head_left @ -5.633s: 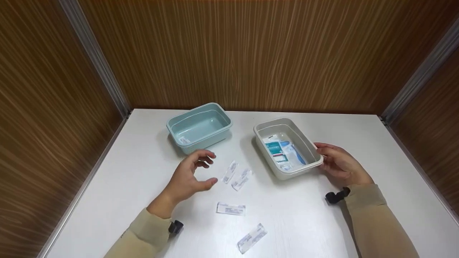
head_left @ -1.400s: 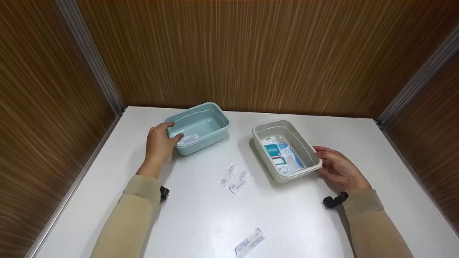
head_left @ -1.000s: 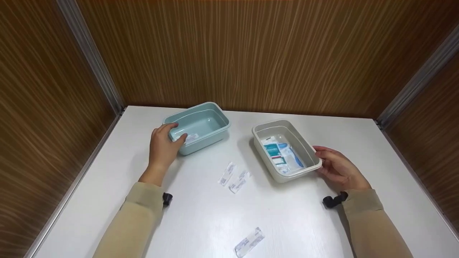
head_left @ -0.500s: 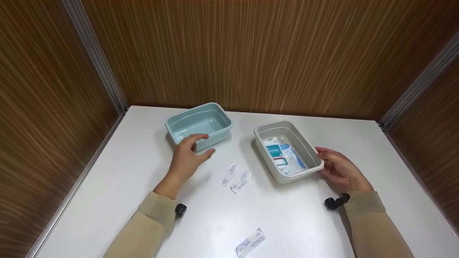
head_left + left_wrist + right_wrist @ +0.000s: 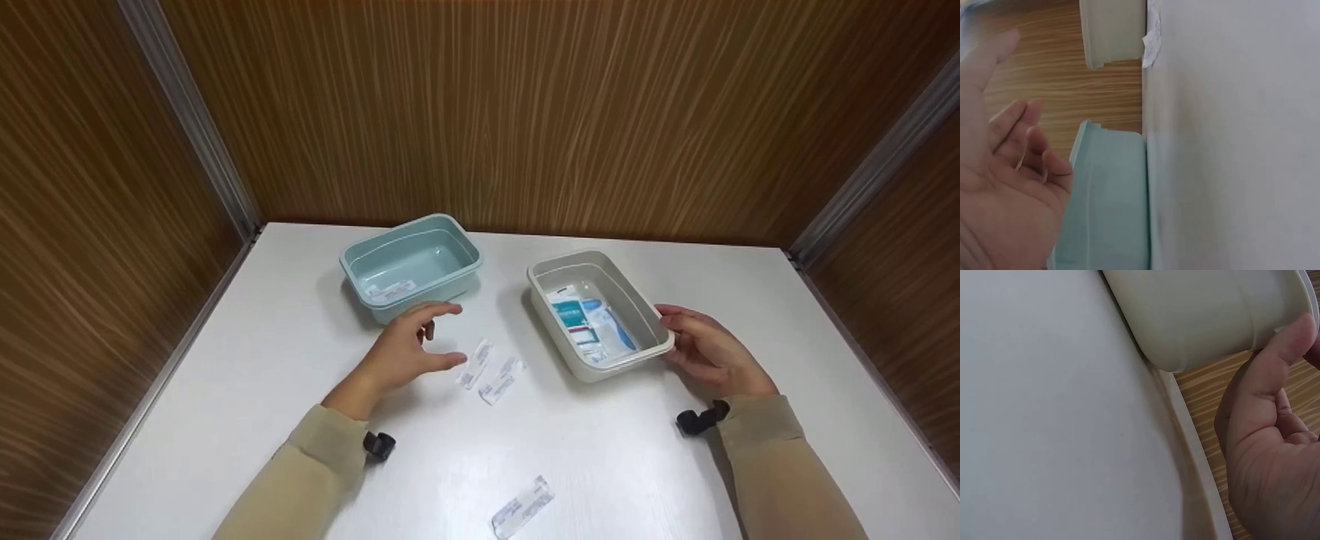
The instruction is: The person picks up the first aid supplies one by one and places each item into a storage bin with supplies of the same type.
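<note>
In the head view my left hand (image 5: 409,352) hovers between the teal bin and two wrapped adhesive bandages (image 5: 501,381) on the table. Its thumb and fingers are spread apart with nothing between them; the thumb tip is close to the nearer bandage strip (image 5: 476,365). My right hand (image 5: 709,352) holds the near right corner of the beige bin (image 5: 555,319), thumb at the rim. The right wrist view has the thumb (image 5: 1292,343) against that bin's lip. Printed bandages (image 5: 391,290) lie inside the teal bin (image 5: 431,289), whose side wall (image 5: 1112,197) fills part of the left wrist view.
Another wrapped bandage (image 5: 523,508) lies near the table's front edge. Inside the beige bin are a teal-and-white packet (image 5: 574,319) and a blue-and-white item (image 5: 611,330) in clear wrapping. Wood-grain panels (image 5: 480,112) enclose the white table (image 5: 600,465) at the back and sides.
The bandage from the table's middle is gone from there, and more bandage shows in the teal bin. My left hand reached that bin, then came back right and nearer. My right hand stays put.
</note>
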Demonstrator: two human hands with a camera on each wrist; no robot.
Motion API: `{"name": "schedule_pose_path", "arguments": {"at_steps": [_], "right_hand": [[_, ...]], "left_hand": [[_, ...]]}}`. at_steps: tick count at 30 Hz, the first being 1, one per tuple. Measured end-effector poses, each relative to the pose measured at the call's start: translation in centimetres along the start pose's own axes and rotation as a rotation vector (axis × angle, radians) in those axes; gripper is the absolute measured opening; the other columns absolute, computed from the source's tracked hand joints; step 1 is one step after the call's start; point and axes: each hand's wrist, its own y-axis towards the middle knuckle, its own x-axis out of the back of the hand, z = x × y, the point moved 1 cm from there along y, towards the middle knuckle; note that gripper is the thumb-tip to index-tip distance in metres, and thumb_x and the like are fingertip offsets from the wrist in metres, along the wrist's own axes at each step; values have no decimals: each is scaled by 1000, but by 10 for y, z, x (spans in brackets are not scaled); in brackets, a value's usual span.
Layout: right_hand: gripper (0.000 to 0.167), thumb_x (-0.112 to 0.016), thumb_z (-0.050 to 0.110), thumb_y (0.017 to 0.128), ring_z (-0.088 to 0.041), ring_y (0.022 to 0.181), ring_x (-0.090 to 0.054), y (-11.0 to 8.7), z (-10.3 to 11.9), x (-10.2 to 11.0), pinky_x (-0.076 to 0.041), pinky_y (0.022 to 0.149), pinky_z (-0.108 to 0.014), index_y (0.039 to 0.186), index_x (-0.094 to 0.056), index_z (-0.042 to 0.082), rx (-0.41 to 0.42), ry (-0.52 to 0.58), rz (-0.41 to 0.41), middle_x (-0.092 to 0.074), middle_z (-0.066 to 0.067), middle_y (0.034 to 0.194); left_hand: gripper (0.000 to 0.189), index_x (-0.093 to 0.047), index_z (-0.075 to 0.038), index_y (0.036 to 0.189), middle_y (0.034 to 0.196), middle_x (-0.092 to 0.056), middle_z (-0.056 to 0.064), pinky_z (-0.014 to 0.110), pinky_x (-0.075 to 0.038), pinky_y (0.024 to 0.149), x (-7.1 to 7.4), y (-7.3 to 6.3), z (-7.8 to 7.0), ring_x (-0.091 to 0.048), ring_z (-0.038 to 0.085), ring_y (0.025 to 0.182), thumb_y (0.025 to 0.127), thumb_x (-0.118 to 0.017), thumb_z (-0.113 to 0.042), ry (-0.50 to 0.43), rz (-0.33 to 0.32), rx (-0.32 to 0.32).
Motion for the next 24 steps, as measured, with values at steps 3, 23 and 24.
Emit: {"name": "schedule_pose_path", "arguments": {"at_steps": [3, 23, 24], "right_hand": [[30, -56, 10, 117, -11, 87, -72, 0, 0, 1, -53, 63, -12, 136, -79, 18, 3, 4, 5, -82, -2, 132], [31, -55, 7, 117, -10, 78, -70, 5, -1, 3, -53, 61, -15, 129, -81, 18, 27, -23, -10, -85, -1, 118], [31, -55, 7, 117, -10, 78, -70, 5, 0, 3, -53, 61, -15, 129, -81, 18, 26, -18, -10, -85, -1, 118]], "left_hand": [[75, -68, -19, 155, 156, -68, -5, 38, -52, 94, -1, 0, 6, -57, 25, 111, 87, -100, -22, 4, 54, 7], [94, -62, -25, 163, 166, -59, 2, 52, -41, 131, -28, 2, 33, -49, 26, 140, 79, -105, -29, 72, 186, 64], [95, -62, -24, 163, 167, -59, 2, 51, -41, 131, -30, 3, 33, -48, 25, 139, 79, -106, -30, 84, 183, 61]]}}
